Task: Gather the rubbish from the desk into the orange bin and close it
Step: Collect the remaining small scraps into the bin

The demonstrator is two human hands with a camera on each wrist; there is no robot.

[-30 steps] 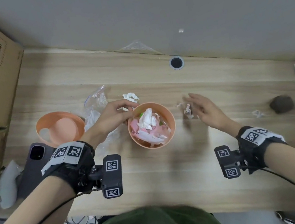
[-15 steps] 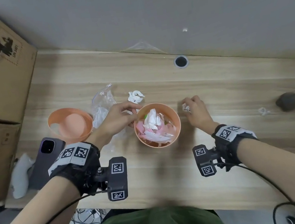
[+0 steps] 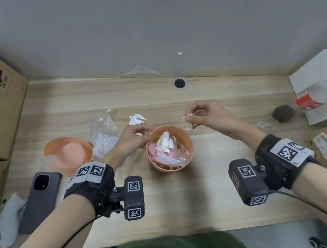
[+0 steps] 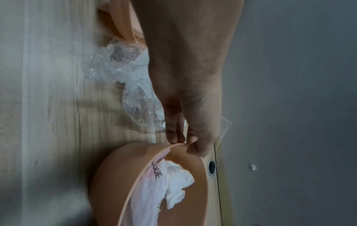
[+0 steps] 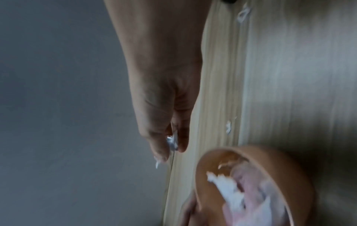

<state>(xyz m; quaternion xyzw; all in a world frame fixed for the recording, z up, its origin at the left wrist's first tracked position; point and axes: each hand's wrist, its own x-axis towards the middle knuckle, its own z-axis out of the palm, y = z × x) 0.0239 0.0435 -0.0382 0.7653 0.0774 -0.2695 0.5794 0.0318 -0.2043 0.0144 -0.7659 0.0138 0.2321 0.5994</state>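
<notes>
Bin [image 3: 171, 165], part-filled, lidless: left hand [image 3: 128, 144] is pinching its rim, right hand [image 3: 204, 115] is pinching a scrap [image 3: 188, 116] beyond it; tissue [image 3: 136, 119], bag [image 3: 105, 132], lid [image 3: 68, 153] are waiting leftward.

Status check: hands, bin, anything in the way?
Left hand pinches bin rim. Right hand pinches scrap, above desk. Lid off, left. Path clear.

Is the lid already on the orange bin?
No, the orange bin stands open with tissue showing inside, and its lid lies apart on the desk to its left.
</notes>
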